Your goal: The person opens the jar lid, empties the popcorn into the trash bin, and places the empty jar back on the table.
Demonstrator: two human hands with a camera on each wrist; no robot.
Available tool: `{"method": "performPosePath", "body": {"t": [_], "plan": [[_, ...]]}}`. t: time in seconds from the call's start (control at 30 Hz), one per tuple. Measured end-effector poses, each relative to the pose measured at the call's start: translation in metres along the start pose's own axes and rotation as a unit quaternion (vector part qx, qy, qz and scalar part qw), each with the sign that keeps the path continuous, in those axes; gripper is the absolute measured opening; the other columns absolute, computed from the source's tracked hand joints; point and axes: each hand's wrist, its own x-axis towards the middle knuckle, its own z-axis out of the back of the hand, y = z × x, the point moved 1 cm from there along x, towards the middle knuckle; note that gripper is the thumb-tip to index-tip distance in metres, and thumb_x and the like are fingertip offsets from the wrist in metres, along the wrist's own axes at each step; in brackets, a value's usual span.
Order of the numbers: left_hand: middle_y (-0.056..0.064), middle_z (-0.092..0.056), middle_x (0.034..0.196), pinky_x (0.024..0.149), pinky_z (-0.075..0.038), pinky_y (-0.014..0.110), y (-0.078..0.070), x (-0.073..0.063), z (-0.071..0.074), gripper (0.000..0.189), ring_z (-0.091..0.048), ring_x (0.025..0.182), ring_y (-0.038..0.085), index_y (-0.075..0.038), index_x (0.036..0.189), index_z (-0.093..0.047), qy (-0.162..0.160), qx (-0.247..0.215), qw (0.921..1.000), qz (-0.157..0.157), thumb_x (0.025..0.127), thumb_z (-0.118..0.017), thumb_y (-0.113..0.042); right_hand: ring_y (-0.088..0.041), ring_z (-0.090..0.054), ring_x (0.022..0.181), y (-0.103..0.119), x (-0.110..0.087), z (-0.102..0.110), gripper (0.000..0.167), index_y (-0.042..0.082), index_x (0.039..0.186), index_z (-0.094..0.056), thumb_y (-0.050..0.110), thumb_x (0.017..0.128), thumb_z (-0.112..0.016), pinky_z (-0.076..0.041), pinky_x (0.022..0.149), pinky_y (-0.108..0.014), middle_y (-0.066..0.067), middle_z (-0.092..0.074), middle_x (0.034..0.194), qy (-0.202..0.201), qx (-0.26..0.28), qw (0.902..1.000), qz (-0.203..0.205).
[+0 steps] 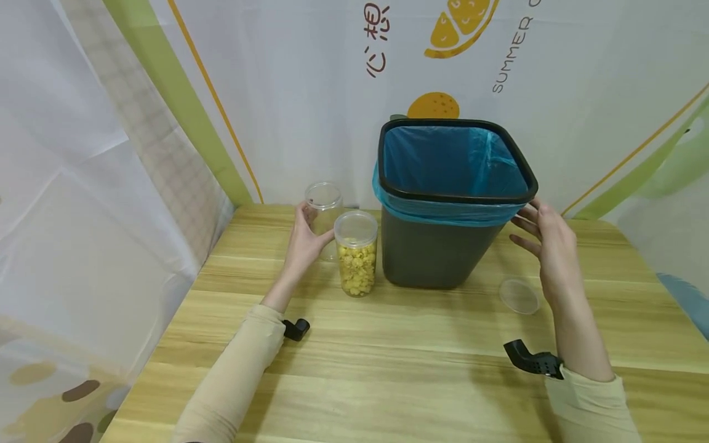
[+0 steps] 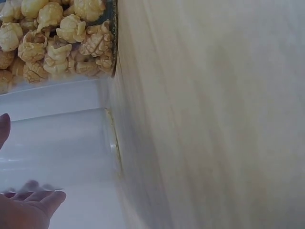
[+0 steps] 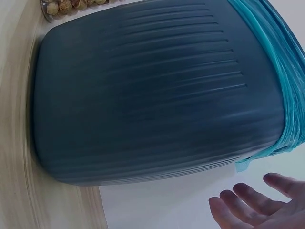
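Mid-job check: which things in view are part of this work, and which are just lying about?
Likely in the job:
clear jar, at the left hand
popcorn jar, beside it
lined bin, beside the right hand

Probably just lying about:
clear disc, flat on the table
printed cloth, behind

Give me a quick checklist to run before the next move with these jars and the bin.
1. Bin upright: ok, standing on the table.
2. Liner fitted: ok, folded over the rim.
3. Popcorn jar upright: ok, standing beside the bin.
4. Left grip secure on the empty jar: cannot tell; thumb and fingers lie on either side, but firm contact is unclear.
5. Right grip on the bin: not ok; its open fingers appear apart from it.
6. Loose lid on a jar: not ok, lying flat on the table.
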Motion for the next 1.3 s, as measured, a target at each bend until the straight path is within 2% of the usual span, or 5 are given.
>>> {"method": "performPosePath", "body": {"t": [0.2,0.43,0.73,1.03,1.3], "plan": [[0.024,-0.022,0.169,0.129,-0.024,0.046,0.000,-0.001,0.000,0.110,-0.027,0.157,0.037,-0.009,0.165,-0.007,0.006,-0.006,0.9999,0.015,0.086,-0.084,-0.019,-0.009,-0.060,0.121,0.003,-0.003,-0.002,0.052,0.018,0.154,-0.048,0.043,0.109,-0.042,-0.056,0.087,-0.014,-0.004,-0.060,0.142,-0.008,-0.001,1.0000,0.000],[0.025,-0.021,0.169,0.128,-0.027,0.049,-0.004,-0.004,0.002,0.112,-0.027,0.157,0.037,-0.009,0.165,-0.005,-0.001,0.000,1.0000,-0.001,0.086,-0.083,-0.018,-0.009,-0.061,0.122,0.005,-0.003,-0.002,0.051,0.017,0.154,-0.048,0.041,0.109,-0.042,-0.056,0.087,-0.014,-0.002,-0.062,0.141,-0.009,-0.002,0.9999,0.013],[0.019,-0.034,0.163,0.123,-0.034,0.051,-0.015,-0.022,0.011,0.099,-0.034,0.153,0.035,-0.009,0.163,-0.018,-0.041,0.015,0.9985,-0.034,0.089,-0.081,-0.024,-0.011,-0.061,0.122,0.007,-0.004,-0.001,0.051,0.015,0.155,-0.046,0.038,0.109,-0.044,-0.056,0.087,-0.014,-0.005,-0.062,0.141,-0.011,0.011,0.9998,0.013],[0.017,-0.048,0.141,0.114,-0.041,0.047,-0.025,-0.040,0.015,0.080,-0.049,0.132,0.033,-0.006,0.154,-0.034,-0.077,0.010,0.9964,-0.034,0.091,-0.079,-0.024,-0.008,-0.060,0.122,0.007,-0.003,0.002,0.054,0.013,0.157,-0.042,0.038,0.109,-0.044,-0.055,0.087,-0.012,-0.007,-0.059,0.144,-0.011,0.009,0.9999,0.006],[0.020,-0.053,0.130,0.110,-0.045,0.052,-0.036,-0.054,0.014,0.055,-0.054,0.121,0.034,0.000,0.143,-0.045,-0.039,0.008,0.9986,-0.035,0.097,-0.069,-0.017,-0.008,-0.061,0.121,0.007,-0.003,0.003,0.053,0.013,0.156,-0.043,0.038,0.109,-0.045,-0.055,0.086,-0.012,-0.003,-0.061,0.139,-0.014,0.007,0.9998,0.010]]}}
